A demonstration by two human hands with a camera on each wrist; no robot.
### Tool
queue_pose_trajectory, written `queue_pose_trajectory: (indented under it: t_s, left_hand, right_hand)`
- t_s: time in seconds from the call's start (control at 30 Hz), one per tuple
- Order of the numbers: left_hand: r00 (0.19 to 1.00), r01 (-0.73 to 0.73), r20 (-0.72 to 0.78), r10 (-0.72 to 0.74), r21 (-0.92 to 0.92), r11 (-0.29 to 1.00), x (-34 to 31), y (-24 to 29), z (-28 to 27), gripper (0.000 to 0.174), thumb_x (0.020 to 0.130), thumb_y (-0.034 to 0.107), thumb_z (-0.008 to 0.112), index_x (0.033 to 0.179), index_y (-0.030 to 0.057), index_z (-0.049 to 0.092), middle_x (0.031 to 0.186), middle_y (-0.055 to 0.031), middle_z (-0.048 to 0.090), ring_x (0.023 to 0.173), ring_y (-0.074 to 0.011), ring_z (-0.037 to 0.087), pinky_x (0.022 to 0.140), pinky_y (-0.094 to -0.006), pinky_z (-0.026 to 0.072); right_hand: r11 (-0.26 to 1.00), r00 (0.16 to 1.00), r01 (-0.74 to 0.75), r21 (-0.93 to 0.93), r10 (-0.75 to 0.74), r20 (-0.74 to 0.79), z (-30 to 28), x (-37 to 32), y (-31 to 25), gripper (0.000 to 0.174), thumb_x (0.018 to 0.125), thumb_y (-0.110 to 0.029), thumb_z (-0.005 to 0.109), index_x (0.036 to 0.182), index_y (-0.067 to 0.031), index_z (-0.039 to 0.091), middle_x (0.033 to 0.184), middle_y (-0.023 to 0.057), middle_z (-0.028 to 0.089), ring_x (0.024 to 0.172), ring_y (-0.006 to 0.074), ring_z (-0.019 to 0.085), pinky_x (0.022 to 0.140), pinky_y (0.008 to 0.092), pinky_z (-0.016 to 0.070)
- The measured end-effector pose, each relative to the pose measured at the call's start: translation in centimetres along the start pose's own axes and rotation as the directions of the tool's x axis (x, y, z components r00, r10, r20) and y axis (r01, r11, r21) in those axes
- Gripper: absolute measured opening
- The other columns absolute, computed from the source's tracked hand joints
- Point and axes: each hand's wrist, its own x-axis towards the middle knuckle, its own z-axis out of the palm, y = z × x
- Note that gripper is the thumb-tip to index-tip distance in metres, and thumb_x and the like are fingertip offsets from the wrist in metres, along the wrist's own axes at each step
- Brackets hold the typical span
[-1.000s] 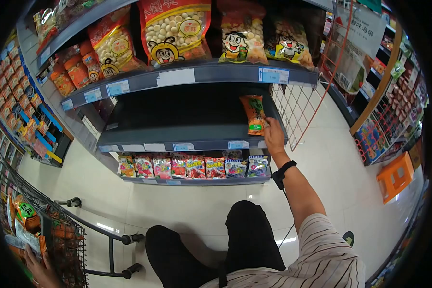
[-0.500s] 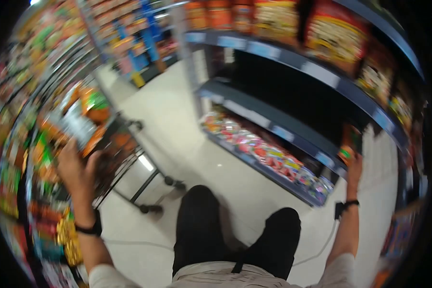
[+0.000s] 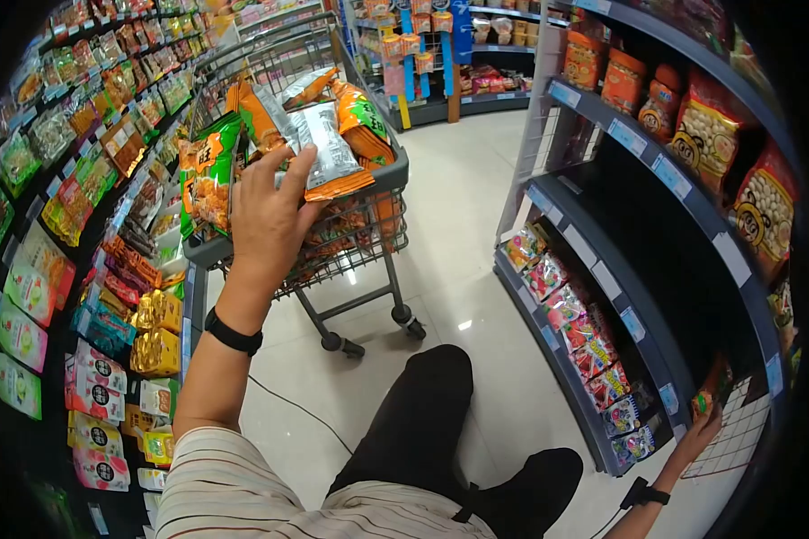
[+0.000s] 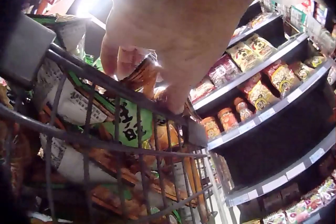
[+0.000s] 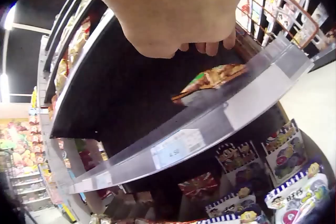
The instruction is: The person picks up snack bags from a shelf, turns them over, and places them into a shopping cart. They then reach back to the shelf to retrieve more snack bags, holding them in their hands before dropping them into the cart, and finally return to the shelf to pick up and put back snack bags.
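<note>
In the head view my left hand (image 3: pixel 274 211) lies over the near rim of a shopping cart (image 3: pixel 402 171), fingers spread at a silver-backed packet (image 3: pixel 323 139). Orange and green packets (image 3: pixel 211 175) surround it. The left wrist view has this hand (image 4: pixel 178 29) above the wire basket, its fingertips partly hidden among packets. Far right, my right hand (image 3: pixel 699 436) is at one orange packet (image 3: pixel 708 391) on the dark shelf. In the right wrist view its fingers (image 5: pixel 211 48) hang loosely just above that packet (image 5: pixel 212 81); contact is unclear there.
Jars (image 3: pixel 622 81) and large bags (image 3: pixel 705 130) fill the shelf above. Small candy bags (image 3: pixel 568 310) line the bottom shelf. Hanging snacks (image 3: pixel 99 382) stand close on the left. A wire grid (image 3: pixel 737 427) borders the right shelf end.
The head view has swung left, bringing the cart and left hand toward the upper middle. My right hand stays at the shelf packet, now at the lower right of the view.
</note>
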Motion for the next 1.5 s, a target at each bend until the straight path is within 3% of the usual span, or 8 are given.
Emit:
queue_pose_trajectory:
  t_s: [0.2,0.33,0.43,0.6,0.77,0.97,1.3,1.5]
  left_hand:
    - [0.969,-0.198,-0.138,0.207,0.074,0.977,1.7,0.7,1.5,0.054,0.078,0.008,0.081,0.129,0.0185,0.068,0.123,-0.0078,0.064,0.112,-0.028,0.062,0.09,-0.0424,0.0476]
    - [0.915,-0.173,-0.379,0.138,-0.061,0.983,4.0,0.7,-0.4,0.038,0.089,0.003,0.072,0.126,0.014,0.071,0.113,-0.0089,0.069,0.095,-0.0242,0.068,0.079,-0.0338,0.0546]
    - [0.868,-0.138,-0.489,-0.088,-0.407,0.903,4.7,2.9,-3.3,0.027,0.098,0.006,0.067,0.125,0.0097,0.071,0.111,-0.0072,0.07,0.096,-0.019,0.067,0.081,-0.0301,0.055]
    - [0.859,0.262,0.142,-0.492,-0.947,0.184,4.5,8.3,-4.0,0.029,0.106,0.021,0.062,0.123,-0.0013,0.068,0.09,-0.0017,0.069,0.065,-0.0065,0.06,0.06,-0.0218,0.0502]
    - [0.833,0.532,0.529,-0.162,-0.846,-0.027,3.9,13.7,-0.4,0.03,0.104,0.027,0.062,0.114,-0.0005,0.069,0.084,-0.0004,0.067,0.063,-0.0057,0.06,0.052,-0.0203,0.0469]
    - [0.781,0.623,0.615,0.111,-0.78,-0.063,3.2,20.0,3.0,0.029,0.104,0.025,0.059,0.109,-0.0015,0.07,0.083,-0.0017,0.066,0.066,-0.0055,0.058,0.053,-0.0214,0.049]
    - [0.736,0.676,0.638,0.223,-0.702,-0.224,1.8,27.7,6.6,0.056,0.106,0.042,0.056,0.136,-0.0047,0.051,0.106,-0.0087,0.065,0.086,-0.0125,0.066,0.061,-0.0283,0.0576]
    - [0.611,0.783,0.661,0.435,-0.587,-0.206,-1.3,31.7,6.4,0.072,0.1,0.051,0.063,0.142,-0.0057,0.046,0.112,-0.0108,0.066,0.093,-0.0162,0.068,0.07,-0.0307,0.0597]
  right_hand:
    - [0.969,0.994,-0.038,0.244,0.011,0.111,1.6,-1.6,-14.3,0.037,0.109,-0.011,0.045,0.143,0.0033,0.049,0.142,0.0197,0.056,0.131,0.029,0.056,0.113,0.0388,0.0409]
    - [0.899,0.977,-0.117,0.422,0.028,0.211,2.8,-2.8,-22.3,0.037,0.108,-0.01,0.045,0.143,0.0023,0.049,0.143,0.0182,0.056,0.132,0.0272,0.056,0.113,0.0386,0.0409]
    - [0.803,0.952,-0.208,0.558,0.037,0.302,3.1,-3.6,-27.6,0.037,0.107,-0.009,0.047,0.142,0.002,0.05,0.141,0.0185,0.056,0.128,0.0259,0.058,0.112,0.0383,0.0429]
    - [0.513,0.8,-0.481,0.711,-0.075,0.596,3.6,-3.6,-36.1,0.042,0.104,-0.016,0.055,0.14,0.0025,0.05,0.133,0.0195,0.061,0.111,0.0243,0.066,0.096,0.0358,0.054]
    - [0.189,0.589,-0.737,0.649,-0.29,0.754,3.9,-3.6,-41.8,0.048,0.105,-0.024,0.056,0.143,0.0035,0.049,0.131,0.0204,0.061,0.108,0.0272,0.069,0.091,0.0367,0.0571]
    - [0.227,0.475,-0.805,0.548,-0.306,0.825,4.1,-4.6,-41.2,0.047,0.106,-0.029,0.057,0.138,0.0054,0.052,0.115,0.0155,0.068,0.095,0.0226,0.072,0.08,0.0336,0.0597]
    - [0.134,0.526,-0.839,0.528,-0.051,0.849,4.0,-6.4,-36.4,0.036,0.107,-0.03,0.057,0.123,0.0026,0.058,0.106,0.0128,0.07,0.084,0.0178,0.071,0.076,0.0326,0.062]
    - [0.012,0.569,-0.822,0.57,0.058,0.82,3.6,-6.7,-34.7,0.032,0.107,-0.026,0.058,0.121,0.0018,0.055,0.111,0.0155,0.068,0.088,0.0206,0.073,0.078,0.0352,0.0631]
